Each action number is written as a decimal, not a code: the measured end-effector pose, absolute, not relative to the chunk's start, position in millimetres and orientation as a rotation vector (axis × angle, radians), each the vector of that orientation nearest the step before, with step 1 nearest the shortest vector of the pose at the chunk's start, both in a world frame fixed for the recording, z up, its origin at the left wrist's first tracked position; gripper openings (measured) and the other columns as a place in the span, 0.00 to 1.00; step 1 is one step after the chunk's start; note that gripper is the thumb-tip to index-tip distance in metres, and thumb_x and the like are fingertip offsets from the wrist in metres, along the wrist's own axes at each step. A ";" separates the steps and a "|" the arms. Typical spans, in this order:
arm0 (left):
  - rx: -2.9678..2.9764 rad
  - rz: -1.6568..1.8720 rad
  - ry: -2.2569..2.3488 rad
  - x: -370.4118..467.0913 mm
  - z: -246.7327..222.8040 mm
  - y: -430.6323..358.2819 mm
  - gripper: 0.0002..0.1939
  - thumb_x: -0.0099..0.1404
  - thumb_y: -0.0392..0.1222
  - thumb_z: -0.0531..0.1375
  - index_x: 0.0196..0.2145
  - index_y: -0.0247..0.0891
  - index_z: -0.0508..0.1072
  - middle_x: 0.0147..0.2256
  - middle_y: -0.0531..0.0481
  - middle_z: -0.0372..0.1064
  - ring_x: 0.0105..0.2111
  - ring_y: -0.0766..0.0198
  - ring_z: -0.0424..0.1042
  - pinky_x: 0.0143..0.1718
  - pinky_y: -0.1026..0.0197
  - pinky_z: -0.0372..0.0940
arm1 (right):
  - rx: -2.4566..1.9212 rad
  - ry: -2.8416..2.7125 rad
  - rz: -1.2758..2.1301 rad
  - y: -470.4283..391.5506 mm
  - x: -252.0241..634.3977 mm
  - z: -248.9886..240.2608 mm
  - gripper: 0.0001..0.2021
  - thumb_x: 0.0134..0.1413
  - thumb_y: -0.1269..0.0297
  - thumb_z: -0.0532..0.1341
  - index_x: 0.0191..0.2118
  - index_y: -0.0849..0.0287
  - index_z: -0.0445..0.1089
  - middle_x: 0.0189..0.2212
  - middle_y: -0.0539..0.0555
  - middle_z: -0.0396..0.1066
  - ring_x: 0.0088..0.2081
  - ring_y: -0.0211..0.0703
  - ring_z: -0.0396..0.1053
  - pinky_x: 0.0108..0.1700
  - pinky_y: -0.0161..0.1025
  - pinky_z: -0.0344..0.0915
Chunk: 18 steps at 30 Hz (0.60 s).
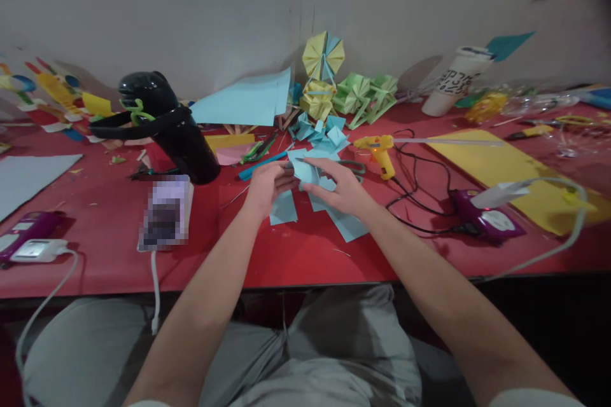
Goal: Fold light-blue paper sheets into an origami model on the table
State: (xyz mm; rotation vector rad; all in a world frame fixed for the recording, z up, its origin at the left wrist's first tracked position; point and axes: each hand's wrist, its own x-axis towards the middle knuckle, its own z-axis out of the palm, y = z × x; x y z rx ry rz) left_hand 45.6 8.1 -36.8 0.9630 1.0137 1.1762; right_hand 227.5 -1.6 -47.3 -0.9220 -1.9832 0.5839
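Between my two hands is a small light-blue paper square (305, 170), raised just above the table. My left hand (268, 186) grips its left side, fingers curled behind it. On the other side, my right hand (341, 186) has thumb and fingers closed on the paper's right edge. More blue paper pieces lie under and around the hands, among them a square (283, 208) below my left hand and a larger sheet (347, 226) below my right wrist. Folded blue paper pieces (319, 130) are heaped just behind. Scissors (354, 168) show partly behind my right hand.
A yellow glue gun (380, 154) lies to the right, its black cord running to a purple power strip (487, 215). Yellow card (506, 172) lies beyond. At left stand a black tumbler (184, 140) and a phone (167, 213). Folded paper models (323, 57) stand near the wall.
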 end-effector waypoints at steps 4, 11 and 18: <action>1.312 1.147 1.128 45.4 -36.0 6.1 0.10 0.53 0.42 0.63 0.33 0.36 0.74 0.28 0.49 0.70 0.29 0.64 0.69 0.34 0.60 0.64 | -0.966 -1.885 0.723 -5.7 225.2 -42.7 0.25 0.55 0.50 0.61 0.55 0.56 0.67 0.52 0.59 0.70 0.50 0.48 0.69 0.47 0.43 0.68; 1.668 1.231 1.306 40.5 -44.6 11.2 0.05 0.56 0.41 0.61 0.29 0.37 0.71 0.33 0.49 0.68 0.35 0.63 0.66 0.34 0.63 0.60 | -1.046 -1.771 0.856 -5.9 223.8 -41.8 0.21 0.63 0.46 0.50 0.27 0.58 0.63 0.25 0.50 0.63 0.30 0.39 0.62 0.36 0.38 0.63; 1.715 1.137 1.254 43.2 -44.9 8.5 0.06 0.58 0.42 0.61 0.30 0.36 0.72 0.27 0.52 0.68 0.28 0.66 0.66 0.31 0.63 0.60 | -1.085 -1.645 0.556 4.4 227.9 -49.6 0.09 0.57 0.58 0.56 0.33 0.58 0.66 0.29 0.51 0.64 0.31 0.39 0.62 0.35 0.38 0.60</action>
